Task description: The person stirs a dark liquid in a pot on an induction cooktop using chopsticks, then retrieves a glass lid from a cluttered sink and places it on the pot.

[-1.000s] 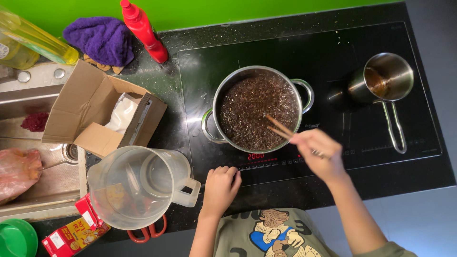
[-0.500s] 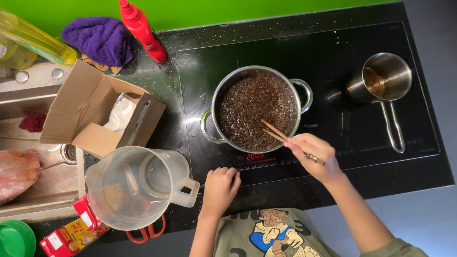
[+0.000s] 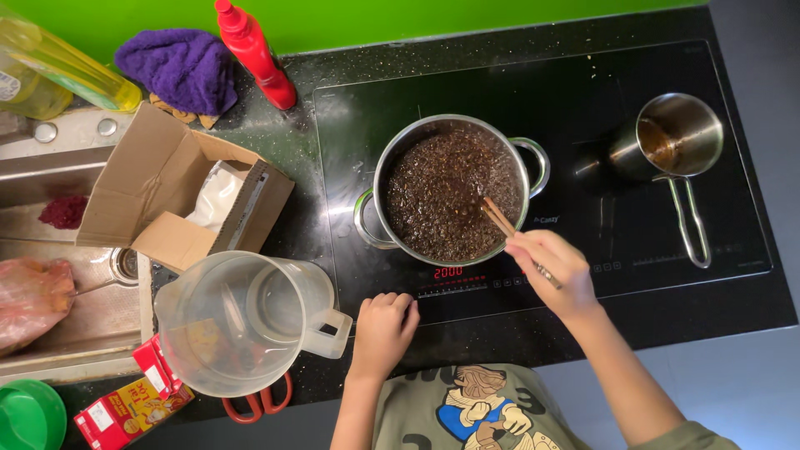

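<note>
The sink [image 3: 50, 179] at the left is cut off by the frame edge; in it a pinkish bagged lump [image 3: 29, 300] and a dark red patch [image 3: 62, 211] are hard to make out. The black cooktop [image 3: 583, 108] carries a steel pot [image 3: 450, 190] full of a dark, grainy, bubbling mix, and at the far right a small steel saucepan [image 3: 677, 133] with a little brown liquid at the bottom. An open cardboard box [image 3: 167, 192] beside the sink holds a white bag whose contents are hidden. In front of it stands a clear plastic jug [image 3: 242, 321], seemingly empty, covering most of a pair of red-handled scissors [image 3: 254, 404]. A yellow oil bottle [image 3: 58, 67] and a green bowl [image 3: 29, 414] are clipped by the edges. The right hand [image 3: 554, 271] is closed around a pair of wooden chopsticks [image 3: 500, 218], their tips dipped into the pot at its right side. The left hand [image 3: 383, 329] rests curled, fingers folded under, on the cooktop's front edge just below the pot, holding nothing visible
</note>
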